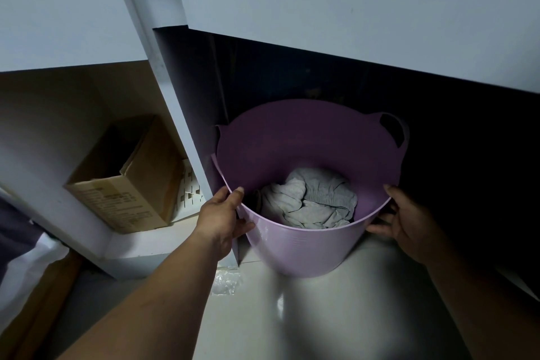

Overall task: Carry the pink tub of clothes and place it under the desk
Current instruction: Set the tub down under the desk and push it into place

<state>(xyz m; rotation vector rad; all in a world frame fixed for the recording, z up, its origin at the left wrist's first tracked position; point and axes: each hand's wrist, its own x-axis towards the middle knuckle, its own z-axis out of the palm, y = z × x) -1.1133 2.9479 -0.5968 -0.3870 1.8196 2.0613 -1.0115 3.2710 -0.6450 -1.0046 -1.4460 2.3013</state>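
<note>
A dim corner: pale floor [336,316], white desk [350,14] above, and our tub [292,245] at the desk's front edge.

The tub stands upright on the floor, mouth up, its far half under the desk beside the left side panel [187,114]; one handle [394,133] points back right. Grey clothes [309,199] lie crumpled inside. Our left hand [220,221] clasps the near-left rim, thumb inside; our right hand [409,222] presses spread-fingered against the right wall. The box [125,184] at left bears print too blurred to read.
</note>
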